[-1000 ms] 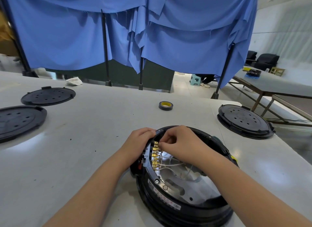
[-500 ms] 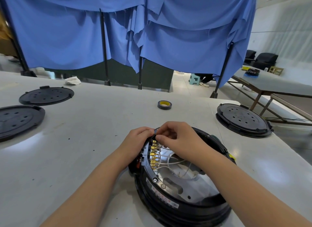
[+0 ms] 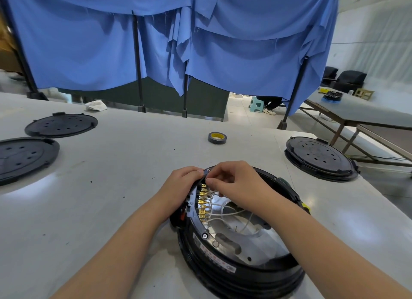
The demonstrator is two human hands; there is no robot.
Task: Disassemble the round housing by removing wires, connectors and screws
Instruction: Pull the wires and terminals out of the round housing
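Head view is showing the left hand [image 3: 181, 185] gripping the housing [image 3: 240, 236] rim at ten o'clock, steadying it on the table [image 3: 111, 187] near centre. The right hand [image 3: 231, 183] is pinching the top connector [image 3: 203, 185]; five connectors, wires [image 3: 223, 214] and rim screws [image 3: 204, 235] are remaining, so disassembly looks early.

Housing [image 3: 240, 254] on table [image 3: 111, 187] front; tape roll [image 3: 217, 137] behind, lids [image 3: 61, 125] left.

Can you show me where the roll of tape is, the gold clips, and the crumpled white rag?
Grey roll of tape with yellow core [image 3: 217, 137], head view, on its outer band.
Row of gold metal clips inside the round black housing [image 3: 202, 201], head view, on a middle clip.
Crumpled white rag [image 3: 96, 105], head view, on its middle.
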